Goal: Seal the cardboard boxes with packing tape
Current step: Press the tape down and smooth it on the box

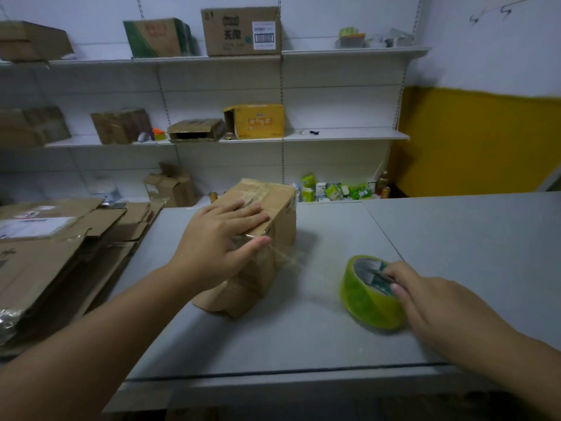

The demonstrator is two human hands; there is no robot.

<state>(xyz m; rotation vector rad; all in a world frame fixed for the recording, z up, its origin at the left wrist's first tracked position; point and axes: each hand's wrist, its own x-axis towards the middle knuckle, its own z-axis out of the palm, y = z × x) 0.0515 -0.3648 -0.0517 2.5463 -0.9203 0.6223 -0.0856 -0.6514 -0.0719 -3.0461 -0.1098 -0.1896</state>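
My left hand (223, 238) lies flat on top of the cardboard box (282, 226). My fingers (249, 212) are straight and a little spread, and they press down on the lid. My thumb (258, 243) reaches over the top edge, where a bit of clear tape (287, 258) sticks out from the side.

The box sits on the left part of the surface (455, 238), about halfway between the near edge and the far edge. Its flaps are closed, with shiny tape across the top. I cannot see what is in it.

My right hand (440, 302) holds the tape roll (368, 299), which is green. My fingers go into the hole and my thumb (396, 288) pinches the rim. The roll leans on the surface, right of the box and closer to the near edge. The roll and the box do not touch.

Past the left edge is a pile of flat cardboard (60, 238).

Behind the surface are wall shelves. The top shelf (349, 51) holds a brown box with a barcode label (241, 31) and a green box (158, 38), both closed. The middle shelf has a yellow box (255, 121), open at its left end, and a low brown box (195, 130) beside it, dark inside. Down low there is an open brown box (170, 186) with its flaps up, and a bunch of small green and white cartons (334, 189).
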